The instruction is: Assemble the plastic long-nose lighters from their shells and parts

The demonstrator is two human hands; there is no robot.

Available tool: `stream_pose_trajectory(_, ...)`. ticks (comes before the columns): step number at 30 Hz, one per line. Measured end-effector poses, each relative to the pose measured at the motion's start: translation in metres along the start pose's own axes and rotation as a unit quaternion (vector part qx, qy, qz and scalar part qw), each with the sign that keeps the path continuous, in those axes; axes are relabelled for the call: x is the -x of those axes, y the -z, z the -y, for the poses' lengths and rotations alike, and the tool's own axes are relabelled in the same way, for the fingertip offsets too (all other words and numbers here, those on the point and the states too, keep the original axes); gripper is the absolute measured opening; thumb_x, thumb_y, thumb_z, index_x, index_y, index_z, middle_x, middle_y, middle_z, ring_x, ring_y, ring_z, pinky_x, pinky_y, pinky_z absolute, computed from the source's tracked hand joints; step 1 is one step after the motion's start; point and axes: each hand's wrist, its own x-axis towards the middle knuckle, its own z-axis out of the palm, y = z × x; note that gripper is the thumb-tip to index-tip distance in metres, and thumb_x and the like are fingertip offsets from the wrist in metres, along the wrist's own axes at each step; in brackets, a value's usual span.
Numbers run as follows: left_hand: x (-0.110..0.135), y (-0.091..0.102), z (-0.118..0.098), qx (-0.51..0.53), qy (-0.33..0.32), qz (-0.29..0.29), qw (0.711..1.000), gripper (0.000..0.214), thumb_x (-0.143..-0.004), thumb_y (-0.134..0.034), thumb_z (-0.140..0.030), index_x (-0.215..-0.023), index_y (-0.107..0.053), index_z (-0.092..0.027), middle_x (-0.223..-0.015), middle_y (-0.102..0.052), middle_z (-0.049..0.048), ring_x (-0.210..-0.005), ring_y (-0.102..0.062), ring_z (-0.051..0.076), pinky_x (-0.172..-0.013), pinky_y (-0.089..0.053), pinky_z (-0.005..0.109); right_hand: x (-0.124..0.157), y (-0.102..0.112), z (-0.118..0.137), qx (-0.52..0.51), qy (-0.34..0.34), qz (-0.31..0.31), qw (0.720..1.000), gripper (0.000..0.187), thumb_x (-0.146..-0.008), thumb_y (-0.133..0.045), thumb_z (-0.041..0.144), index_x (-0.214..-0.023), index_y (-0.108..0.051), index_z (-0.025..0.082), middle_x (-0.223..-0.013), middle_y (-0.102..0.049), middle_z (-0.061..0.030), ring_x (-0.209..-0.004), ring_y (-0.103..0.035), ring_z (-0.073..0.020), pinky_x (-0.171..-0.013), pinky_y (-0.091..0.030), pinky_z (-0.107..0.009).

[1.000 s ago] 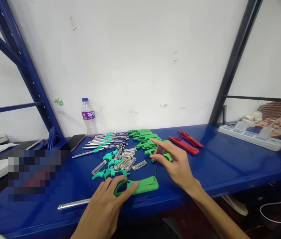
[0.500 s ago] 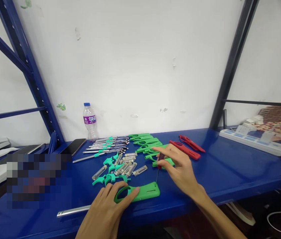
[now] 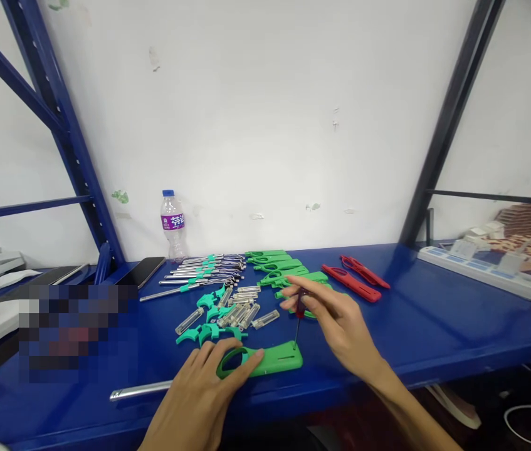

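Near the table's front edge lies a utility lighter with a green handle (image 3: pixel 283 359) and a silver tube (image 3: pixel 140 391) pointing left. My left hand (image 3: pixel 206 388) grips the handle around its trigger loop, thumb on top, and covers where the tube joins. Over the handle's right end, my right hand (image 3: pixel 335 319) holds a small screwdriver (image 3: pixel 299 313) upright between thumb and fingers. Its tip touches the handle near a small hole. Teal triggers (image 3: pixel 209 331) and clear fuel tanks (image 3: pixel 242 315) lie loose just behind my left hand.
Several silver tubes with wires (image 3: pixel 204 272) lie in a row behind. Green handle shells (image 3: pixel 274 263) and red handle shells (image 3: pixel 357 285) lie further back. A bottle (image 3: pixel 173 228) and a phone (image 3: pixel 147 271) are at back left, a power strip (image 3: pixel 484 272) at right.
The fingers of my right hand have shifted around the screwdriver handle, the index finger stretching further left. The screwdriver tip stays at the same spot. My left hand keeps its hold; the view shifts slightly.
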Motion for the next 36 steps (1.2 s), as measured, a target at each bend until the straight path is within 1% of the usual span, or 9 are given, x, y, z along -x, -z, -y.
stream_pose_trajectory(4, 0.001, 0.000, 0.002, 0.000, -0.003, 0.010, 1.000, 0.095, -0.086, -0.042, 0.007, -0.165, -0.034, -0.046, -0.137, -0.065, 0.0051, -0.111, -0.067, 0.026, -0.093, -0.057, 0.040, 0.003, -0.003, 0.001, 0.028, 0.006, -0.109, 0.994, 0.016, -0.104, -0.068, 0.025, -0.116, -0.075, 0.032, -0.091, -0.064, 0.0001, -0.076, -0.065, -0.0155, -0.069, -0.058, -0.028)
stream_pose_trajectory(8, 0.002, 0.000, 0.002, 0.001, 0.002, 0.007, 1.000, 0.094, -0.087, -0.041, 0.008, -0.164, -0.036, -0.047, -0.138, -0.065, 0.0047, -0.111, -0.065, 0.025, -0.092, -0.056, 0.038, 0.005, -0.003, 0.008, -0.012, -0.008, -0.015, 1.000, 0.031, -0.111, -0.052, 0.025, -0.136, -0.068, 0.034, -0.113, -0.070, -0.0056, -0.097, -0.070, -0.0191, -0.080, -0.061, -0.031)
stream_pose_trajectory(10, 0.001, 0.001, 0.000, -0.001, 0.002, -0.003, 1.000, 0.093, -0.087, -0.041, 0.007, -0.163, -0.038, -0.045, -0.136, -0.066, 0.0051, -0.110, -0.065, 0.025, -0.091, -0.056, 0.038, 0.004, -0.006, 0.011, -0.059, -0.019, 0.019, 0.998, 0.034, -0.114, -0.044, 0.023, -0.136, -0.068, 0.033, -0.113, -0.072, -0.0056, -0.095, -0.073, -0.0179, -0.081, -0.062, -0.031)
stream_pose_trajectory(15, -0.001, 0.003, -0.002, -0.009, -0.006, -0.024, 1.000, 0.089, -0.086, -0.041, 0.008, -0.158, -0.047, -0.044, -0.133, -0.067, 0.0044, -0.108, -0.065, 0.025, -0.091, -0.056, 0.038, 0.005, -0.012, 0.010, -0.001, 0.009, -0.093, 0.996, 0.010, -0.103, -0.069, 0.027, -0.110, -0.076, 0.029, -0.092, -0.065, -0.0016, -0.073, -0.067, -0.0155, -0.065, -0.060, -0.028)
stream_pose_trajectory(20, -0.001, 0.003, -0.003, 0.005, -0.002, -0.028, 1.000, 0.087, -0.086, -0.039, 0.008, -0.157, -0.049, -0.043, -0.133, -0.067, 0.0055, -0.109, -0.067, 0.026, -0.091, -0.057, 0.043, 0.007, 0.005, 0.018, 0.022, -0.023, -0.023, 0.999, 0.027, -0.112, -0.050, 0.025, -0.127, -0.071, 0.030, -0.118, -0.073, -0.0067, -0.107, -0.072, -0.0222, -0.088, -0.061, -0.034)
stream_pose_trajectory(23, -0.002, 0.004, -0.003, 0.010, -0.004, -0.033, 0.999, 0.085, -0.087, -0.039, 0.008, -0.154, -0.053, -0.043, -0.132, -0.067, 0.0047, -0.110, -0.067, 0.026, -0.093, -0.056, 0.043, 0.006, 0.004, 0.019, 0.005, -0.022, -0.029, 0.999, 0.024, -0.110, -0.055, 0.023, -0.123, -0.074, 0.031, -0.107, -0.074, -0.0039, -0.093, -0.074, -0.0196, -0.079, -0.061, -0.031)
stream_pose_trajectory(27, -0.002, 0.002, -0.002, 0.023, 0.008, -0.025, 0.999, 0.087, -0.089, -0.039, 0.008, -0.155, -0.050, -0.048, -0.134, -0.065, 0.0026, -0.108, -0.066, 0.025, -0.092, -0.054, 0.039, 0.005, -0.006, 0.011, 0.117, 0.033, -0.114, 0.986, 0.022, -0.101, -0.073, 0.027, -0.122, -0.075, 0.031, -0.088, -0.065, -0.0008, -0.076, -0.066, -0.0184, -0.074, -0.058, -0.032)
stream_pose_trajectory(32, 0.003, -0.004, -0.002, 0.024, 0.018, -0.021, 0.999, 0.092, -0.089, -0.038, 0.008, -0.160, -0.041, -0.049, -0.138, -0.062, 0.0031, -0.110, -0.063, 0.026, -0.092, -0.052, 0.039, 0.009, -0.009, 0.010, 0.035, -0.016, -0.060, 0.997, 0.034, -0.114, -0.043, 0.024, -0.141, -0.063, 0.032, -0.127, -0.070, -0.0074, -0.106, -0.071, -0.0208, -0.085, -0.061, -0.034)
stream_pose_trajectory(36, 0.003, -0.005, -0.001, 0.023, 0.006, -0.037, 0.999, 0.089, -0.090, -0.038, 0.008, -0.161, -0.041, -0.047, -0.136, -0.064, 0.0031, -0.108, -0.062, 0.024, -0.091, -0.051, 0.038, 0.011, -0.022, 0.009, -0.002, 0.024, -0.096, 0.995, 0.022, -0.110, -0.053, 0.021, -0.124, -0.070, 0.029, -0.103, -0.070, -0.0035, -0.083, -0.069, -0.0166, -0.075, -0.058, -0.031)
